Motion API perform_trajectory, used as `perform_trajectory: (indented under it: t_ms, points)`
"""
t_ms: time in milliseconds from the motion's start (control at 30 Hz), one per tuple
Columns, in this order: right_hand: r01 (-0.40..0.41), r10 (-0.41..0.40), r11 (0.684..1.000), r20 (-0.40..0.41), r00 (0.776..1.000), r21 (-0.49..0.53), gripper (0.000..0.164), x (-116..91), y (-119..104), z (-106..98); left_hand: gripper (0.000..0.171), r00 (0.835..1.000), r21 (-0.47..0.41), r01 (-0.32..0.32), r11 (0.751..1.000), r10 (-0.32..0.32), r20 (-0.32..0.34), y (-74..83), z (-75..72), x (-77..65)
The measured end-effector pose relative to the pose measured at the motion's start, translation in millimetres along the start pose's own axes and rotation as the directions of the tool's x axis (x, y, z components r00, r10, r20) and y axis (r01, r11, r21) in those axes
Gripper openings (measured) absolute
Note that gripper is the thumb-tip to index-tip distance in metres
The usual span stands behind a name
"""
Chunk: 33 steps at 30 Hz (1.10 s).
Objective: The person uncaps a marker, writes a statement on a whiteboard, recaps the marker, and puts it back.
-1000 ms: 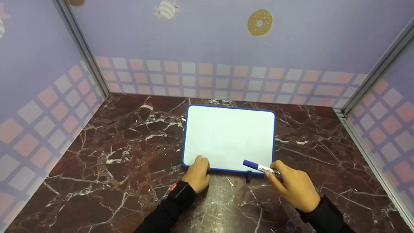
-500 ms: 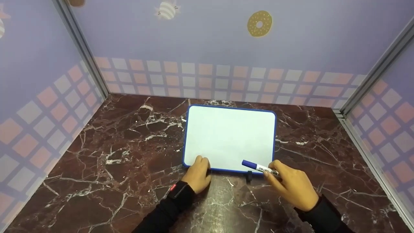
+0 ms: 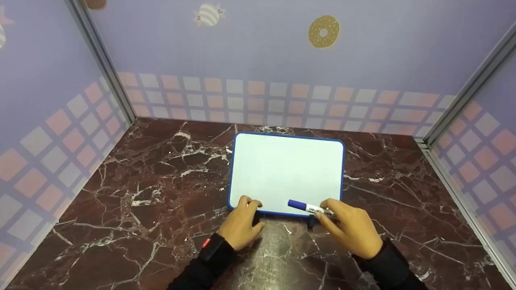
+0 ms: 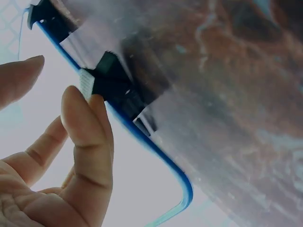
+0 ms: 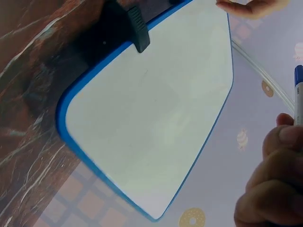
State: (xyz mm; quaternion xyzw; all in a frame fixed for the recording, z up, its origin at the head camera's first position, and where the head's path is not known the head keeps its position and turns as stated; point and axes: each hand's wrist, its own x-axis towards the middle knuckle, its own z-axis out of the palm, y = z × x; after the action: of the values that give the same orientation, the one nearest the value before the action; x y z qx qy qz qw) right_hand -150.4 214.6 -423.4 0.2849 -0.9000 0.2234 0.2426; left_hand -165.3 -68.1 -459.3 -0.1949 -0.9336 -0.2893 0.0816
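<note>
A small whiteboard (image 3: 286,173) with a blue frame and a blank face stands in the middle of the table. Black clip-like feet grip its lower edge; the right one (image 3: 311,221) shows in the head view. At the lower left corner is my left hand (image 3: 242,225), thumb and fingers apart, fingertips right by the other black foot (image 4: 113,80) in the left wrist view. My right hand (image 3: 350,227) pinches a white marker (image 3: 312,208) with a blue cap (image 3: 297,204), which points left and overlaps the board's lower right part.
The table (image 3: 161,225) is dark red marble with white veins. Behind it rises a purple wall (image 3: 262,48) with a pink and white tile pattern and a printed donut. Grey metal posts (image 3: 105,60) frame the corners, and side walls enclose both sides.
My right hand has moved left along the board's lower edge with the marker. My left hand has shifted slightly back and its fingers have spread, uncovering the black foot.
</note>
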Motion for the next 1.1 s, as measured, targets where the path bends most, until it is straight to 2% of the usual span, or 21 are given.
perform_trajectory:
  t_ms: [167, 300, 433, 533, 667, 833, 1100]
  points:
    - [0.035, -0.035, 0.999, -0.021, 0.999, 0.013, 0.015, 3.2, -5.0, 9.6, 0.056, 0.999, 0.02, -0.039, 0.999, 0.039, -0.028, 8.3, -9.1, -2.8]
    - [0.05, -0.049, 0.998, -0.027, 0.998, 0.03, 0.015, 3.5, -6.9, 16.0, 0.071, 0.992, 0.044, -0.102, 0.994, 0.105, -0.075, 17.8, -15.9, -4.2]
    - [0.057, -0.056, 0.998, -0.021, 0.998, 0.037, 0.016, 2.9, -8.0, 21.2, 0.084, 0.966, 0.11, -0.203, 0.973, 0.217, -0.137, 28.8, -21.8, -2.8]
    - [0.067, -0.066, 0.998, -0.022, 0.998, 0.021, 0.017, 2.9, -8.8, 24.4, 0.088, 0.943, 0.158, -0.275, 0.948, 0.299, -0.149, 36.8, -23.5, -0.4]
    - [0.085, -0.085, 0.996, -0.023, 0.996, -0.005, 0.018, 3.2, -10.1, 27.2, 0.085, 0.928, 0.215, -0.336, 0.917, 0.361, -0.094, 45.4, -18.6, 1.8]
    - [0.104, -0.104, 0.995, -0.037, 0.994, -0.009, 0.02, 3.3, -10.8, 29.4, 0.075, 0.924, 0.271, -0.358, 0.893, 0.38, -0.033, 50.1, -5.7, 2.2]
    - [0.102, -0.102, 0.995, -0.064, 0.993, -0.001, 0.018, 2.4, -8.7, 30.7, 0.053, 0.922, 0.32, -0.349, 0.881, 0.384, -0.051, 49.0, 6.7, 0.8]
